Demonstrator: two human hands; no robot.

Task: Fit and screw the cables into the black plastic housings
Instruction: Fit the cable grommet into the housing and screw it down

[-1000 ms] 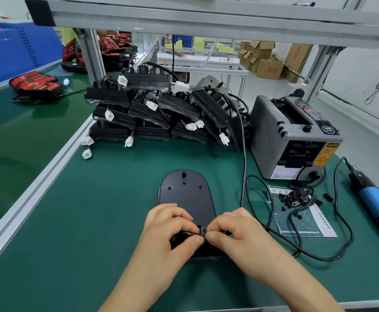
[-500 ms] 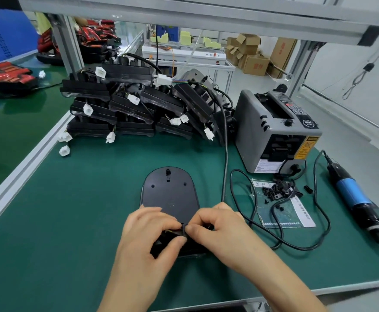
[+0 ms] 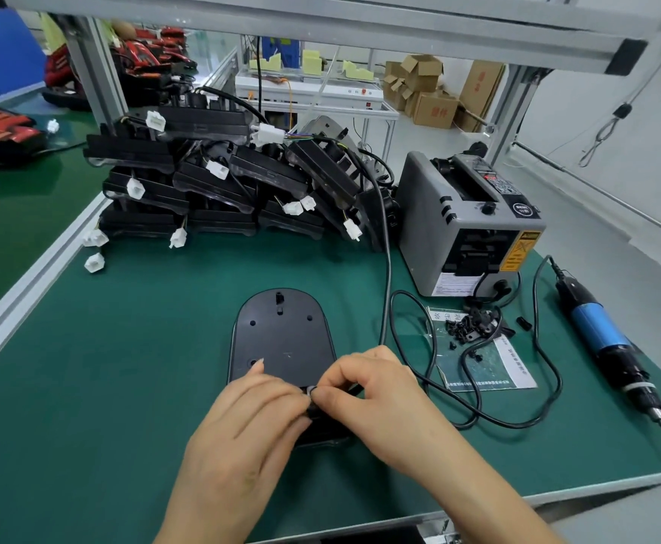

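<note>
Now: one housing (image 3: 281, 339), one cable (image 3: 388, 268); left grip (image 3: 250, 422), right grip (image 3: 376, 394) both pinching cable end.

Bright, even light comes from overhead, so my left hand (image 3: 242, 422) and right hand (image 3: 376, 394) throw only soft shadows on the green mat (image 3: 124, 367). The black housing (image 3: 281, 339) carries a dull sheen. My wide lens bows the frame rail (image 3: 321, 29) at the edges; the far cardboard boxes (image 3: 434, 108) look soft
</note>
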